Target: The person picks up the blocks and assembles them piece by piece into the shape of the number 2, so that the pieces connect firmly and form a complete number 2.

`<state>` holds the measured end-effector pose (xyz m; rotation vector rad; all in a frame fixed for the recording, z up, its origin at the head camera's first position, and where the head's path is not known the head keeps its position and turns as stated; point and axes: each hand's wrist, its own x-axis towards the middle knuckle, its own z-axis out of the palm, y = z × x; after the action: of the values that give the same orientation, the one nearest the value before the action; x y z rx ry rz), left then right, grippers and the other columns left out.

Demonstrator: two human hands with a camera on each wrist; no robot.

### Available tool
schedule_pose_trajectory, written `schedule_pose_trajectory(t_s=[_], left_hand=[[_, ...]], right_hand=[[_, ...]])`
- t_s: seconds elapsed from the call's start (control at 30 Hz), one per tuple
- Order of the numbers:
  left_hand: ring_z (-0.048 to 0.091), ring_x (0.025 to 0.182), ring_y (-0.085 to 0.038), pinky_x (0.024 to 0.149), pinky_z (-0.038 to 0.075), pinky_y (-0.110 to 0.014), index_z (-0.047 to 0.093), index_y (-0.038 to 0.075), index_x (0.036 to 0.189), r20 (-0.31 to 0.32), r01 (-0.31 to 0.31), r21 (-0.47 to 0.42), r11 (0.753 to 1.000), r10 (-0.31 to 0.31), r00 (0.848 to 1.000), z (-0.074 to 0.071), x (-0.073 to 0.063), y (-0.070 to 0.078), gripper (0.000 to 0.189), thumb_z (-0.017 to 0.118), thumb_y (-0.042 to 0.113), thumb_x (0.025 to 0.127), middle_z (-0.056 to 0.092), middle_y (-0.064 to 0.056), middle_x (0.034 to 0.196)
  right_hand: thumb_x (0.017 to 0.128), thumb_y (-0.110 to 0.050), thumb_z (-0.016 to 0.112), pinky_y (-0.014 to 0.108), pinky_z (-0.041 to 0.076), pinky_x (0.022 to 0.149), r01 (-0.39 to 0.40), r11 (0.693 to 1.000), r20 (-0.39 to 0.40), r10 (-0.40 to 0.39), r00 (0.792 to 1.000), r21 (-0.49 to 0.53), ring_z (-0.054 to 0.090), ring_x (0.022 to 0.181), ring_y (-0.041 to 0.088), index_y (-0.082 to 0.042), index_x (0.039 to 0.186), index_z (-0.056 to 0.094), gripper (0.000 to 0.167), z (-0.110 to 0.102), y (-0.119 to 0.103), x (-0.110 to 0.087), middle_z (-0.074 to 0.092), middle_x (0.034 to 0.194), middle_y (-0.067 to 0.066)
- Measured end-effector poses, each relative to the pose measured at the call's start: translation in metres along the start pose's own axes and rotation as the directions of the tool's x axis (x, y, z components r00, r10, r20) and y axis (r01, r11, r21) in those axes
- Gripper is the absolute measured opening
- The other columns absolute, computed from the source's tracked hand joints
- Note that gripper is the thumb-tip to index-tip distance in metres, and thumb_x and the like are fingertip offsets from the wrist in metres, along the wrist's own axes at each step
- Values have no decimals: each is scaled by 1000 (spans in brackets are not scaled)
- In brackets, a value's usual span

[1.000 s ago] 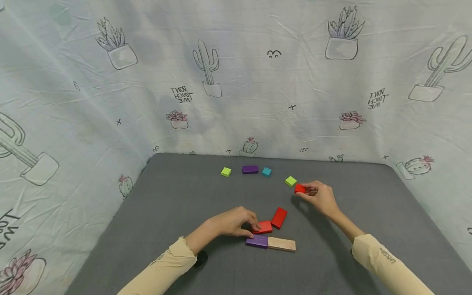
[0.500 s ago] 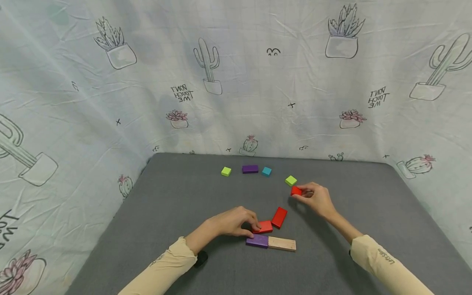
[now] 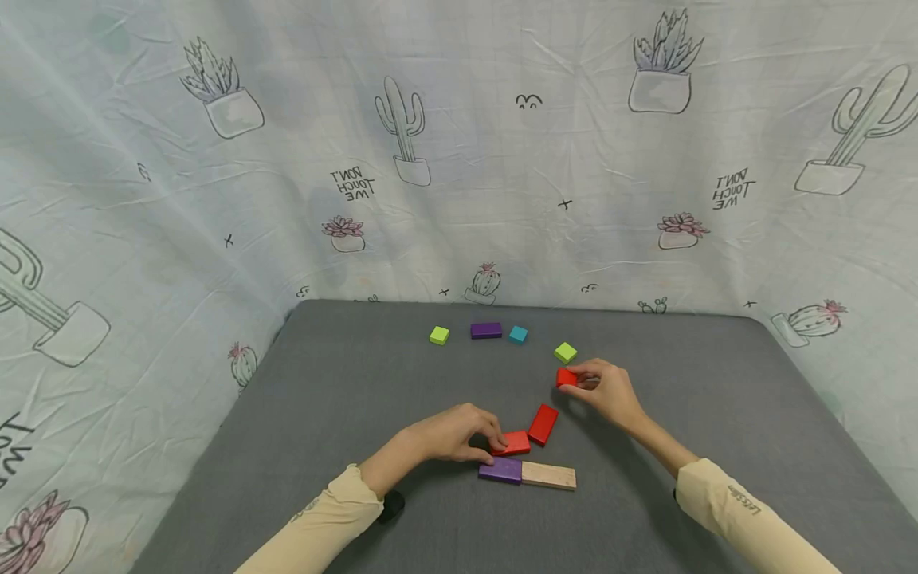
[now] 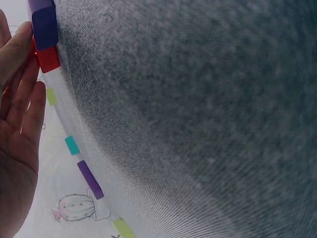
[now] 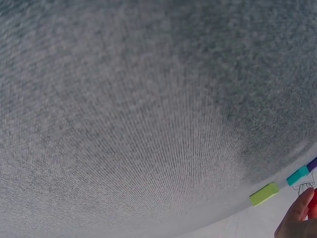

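In the head view my right hand (image 3: 608, 392) pinches a small red block (image 3: 566, 377) between thumb and fingers, above the grey cloth. Only the thumb side of that hand and a sliver of red show at the right wrist view's corner. My left hand (image 3: 459, 433) rests with its fingertips on a red block (image 3: 516, 442), its thumb at the left end of a purple block (image 3: 500, 470). End to end with the purple block lies a plain wooden block (image 3: 548, 476). Another red block (image 3: 543, 424) lies slanted at the first red block's right end.
Toward the back of the grey table (image 3: 344, 375) lie a lime block (image 3: 440, 336), a purple block (image 3: 486, 331), a blue block (image 3: 519, 335) and another lime block (image 3: 565, 352). A cactus-printed curtain (image 3: 459, 159) hangs behind the table.
My right hand has moved left and slightly nearer with the pinched red block, away from the right-hand lime block. My left hand and the blocks on the table have stayed put.
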<state>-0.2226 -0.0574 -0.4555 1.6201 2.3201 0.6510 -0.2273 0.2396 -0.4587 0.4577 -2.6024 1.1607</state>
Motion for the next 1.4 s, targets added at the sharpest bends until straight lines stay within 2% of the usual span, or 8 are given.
schedule_pose_trajectory(t_s=[0.33, 0.67, 1.0, 1.4], left_hand=[[58, 95, 3, 89, 44, -13, 75, 13, 101, 4, 5, -13, 1000, -5, 1000, 1, 0, -2, 19, 74, 24, 85, 66, 8, 102], [58, 96, 3, 89, 44, -13, 75, 13, 101, 7, 20, -31, 999, -20, 1000, 0, 0, -1, 19, 74, 23, 85, 66, 8, 102], [58, 97, 3, 89, 43, -13, 75, 13, 102, 11, 18, -23, 1000, -18, 1000, 0, 0, -1, 19, 74, 23, 86, 66, 8, 102], [57, 96, 4, 89, 42, -11, 75, 13, 102, 4, -2, -18, 1000, 2, 1000, 1, -1, -2, 19, 73, 24, 86, 66, 8, 102]], right_hand=[[73, -3, 82, 32, 56, 67, 18, 1000, 46, -19, 999, 10, 67, 79, 27, 7, 103, 70, 34, 5, -2, 2, 67, 94, 17], [71, -5, 82, 31, 56, 65, 58, 998, 89, -58, 994, 0, 69, 75, 24, 4, 99, 71, 31, 13, -2, 3, 71, 88, 14], [73, -3, 81, 31, 56, 66, 29, 999, 149, -27, 988, -16, 69, 79, 26, 5, 100, 72, 30, 20, -1, 3, 71, 93, 17], [73, 3, 78, 33, 56, 68, 46, 999, 160, -43, 986, -16, 68, 82, 30, 9, 102, 70, 31, 22, -1, 5, 69, 98, 22]])
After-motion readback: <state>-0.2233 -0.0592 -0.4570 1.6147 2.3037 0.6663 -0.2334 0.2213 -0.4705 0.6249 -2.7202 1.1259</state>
